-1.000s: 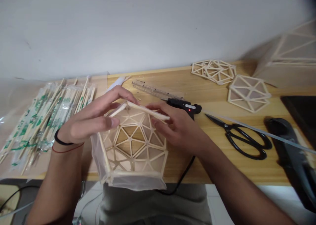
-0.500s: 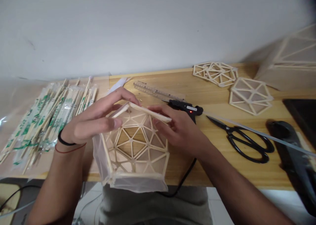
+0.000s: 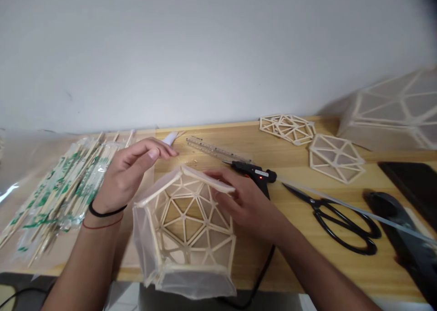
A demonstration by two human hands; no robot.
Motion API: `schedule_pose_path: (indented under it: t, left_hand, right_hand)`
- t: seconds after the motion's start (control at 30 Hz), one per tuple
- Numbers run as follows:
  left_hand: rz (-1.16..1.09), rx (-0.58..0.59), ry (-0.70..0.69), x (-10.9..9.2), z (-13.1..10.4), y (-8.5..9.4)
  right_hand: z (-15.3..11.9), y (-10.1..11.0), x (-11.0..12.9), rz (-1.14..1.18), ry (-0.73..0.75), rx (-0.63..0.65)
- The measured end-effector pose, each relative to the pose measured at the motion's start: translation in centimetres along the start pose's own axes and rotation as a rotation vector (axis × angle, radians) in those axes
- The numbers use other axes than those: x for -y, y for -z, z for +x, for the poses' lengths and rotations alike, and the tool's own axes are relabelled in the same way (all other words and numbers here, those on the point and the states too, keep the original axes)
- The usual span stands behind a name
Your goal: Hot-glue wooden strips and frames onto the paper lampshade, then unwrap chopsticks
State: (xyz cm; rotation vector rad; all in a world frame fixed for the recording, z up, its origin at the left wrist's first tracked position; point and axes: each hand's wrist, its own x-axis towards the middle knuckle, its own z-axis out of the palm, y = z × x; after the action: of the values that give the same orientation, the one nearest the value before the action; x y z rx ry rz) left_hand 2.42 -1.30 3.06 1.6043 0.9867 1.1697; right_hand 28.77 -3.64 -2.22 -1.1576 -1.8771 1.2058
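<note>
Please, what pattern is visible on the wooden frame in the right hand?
The wooden frame has a pattern of joined triangles, seen in the head view.

At lower centre of the frame we see a pale cream stick dome [image 3: 185, 217] patterned in triangles, its sheer skin [image 3: 195, 283] milky white. Our surface [image 3: 225, 143] is honey-brown with streaked grain. On the left we have clear packets [image 3: 89, 183] printed in green, plus a black wristband [image 3: 106, 213] and a red cord [image 3: 102, 227]. Right of centre, our glue gun [image 3: 251, 170] is black with a red light, our scissors [image 3: 317, 203] black.
</note>
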Motion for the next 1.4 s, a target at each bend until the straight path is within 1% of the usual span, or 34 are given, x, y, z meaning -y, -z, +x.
schedule_pose_path:
  t: [0.07, 0.13, 0.3, 0.47, 0.57, 0.67, 0.73, 0.8, 0.87, 0.93, 1.0, 1.1, 1.17, 1.2, 1.23, 1.27, 1.37, 1.4]
  left_hand:
    - [0.117, -0.075, -0.041, 0.4, 0.0, 0.2]
    - [0.159, -0.119, -0.096, 0.8, 0.0, 0.5]
    - [0.064, -0.194, -0.221, 1.4, 0.4, 0.6]
    - [-0.053, -0.279, -0.247, 1.3, 0.9, 0.2]
    - [-0.131, -0.371, -0.217, 1.1, 1.2, 0.0]
    - [-0.212, -0.474, -0.115, 1.2, 1.5, 0.2]
    - [-0.237, -0.497, -0.049, 1.6, 1.7, 0.3]
    - [-0.233, -0.496, 0.019, 2.2, 1.8, 0.3]
    - [-0.21, -0.464, 0.092, 2.8, 1.8, 0.3]
    - [-0.175, -0.386, 0.146, 3.2, 1.6, 0.1]
    - [-0.147, -0.251, 0.185, 3.1, 1.3, 0.0]
    - [-0.155, 0.016, 0.234, 2.4, 0.8, -0.3]
    - [-0.17, 0.19, 0.213, 1.9, 0.4, -0.6]
    - [-0.172, 0.241, 0.185, 1.7, 0.3, -0.8]
    - [-0.171, 0.259, 0.15, 1.5, 0.1, -1.1]
    - [-0.17, 0.246, 0.112, 1.4, -0.1, -1.4]
    - [-0.173, 0.149, 0.023, 1.3, -0.4, -2.2]
    - [-0.173, 0.137, 0.005, 1.3, -0.5, -2.3]
  right_hand:
    - [0.0, 0.0, 0.0, 0.003, -0.007, 0.006]
    - [0.0, -0.1, 0.0, -0.001, -0.01, 0.01]
    - [0.0, -0.1, -0.1, -0.008, -0.013, 0.009]
    - [0.0, 0.0, 0.1, -0.001, -0.021, 0.01]
    - [0.0, 0.1, 0.2, 0.003, -0.014, 0.01]
    - [0.1, 0.0, 0.2, -0.005, -0.012, 0.01]
    - [0.1, 0.0, 0.1, 0.0, -0.016, 0.012]
    - [0.1, 0.0, 0.0, 0.031, -0.02, 0.013]
    - [0.0, 0.1, 0.0, 0.073, -0.022, 0.012]
    - [0.0, 0.2, 0.1, 0.11, -0.028, -0.004]
    - [0.0, 0.4, 0.1, 0.142, -0.047, -0.02]
    - [0.0, 0.6, 0.2, 0.173, -0.079, -0.029]
    - [0.0, 0.6, 0.2, 0.181, -0.079, -0.047]
    - [0.0, 0.6, 0.1, 0.186, -0.073, -0.059]
    - [0.1, 0.5, 0.0, 0.19, -0.064, -0.073]
    - [0.1, 0.4, -0.1, 0.191, -0.055, -0.089]
    - [0.1, 0.2, -0.3, 0.168, -0.039, -0.132]
    - [0.2, 0.2, -0.3, 0.157, -0.04, -0.146]
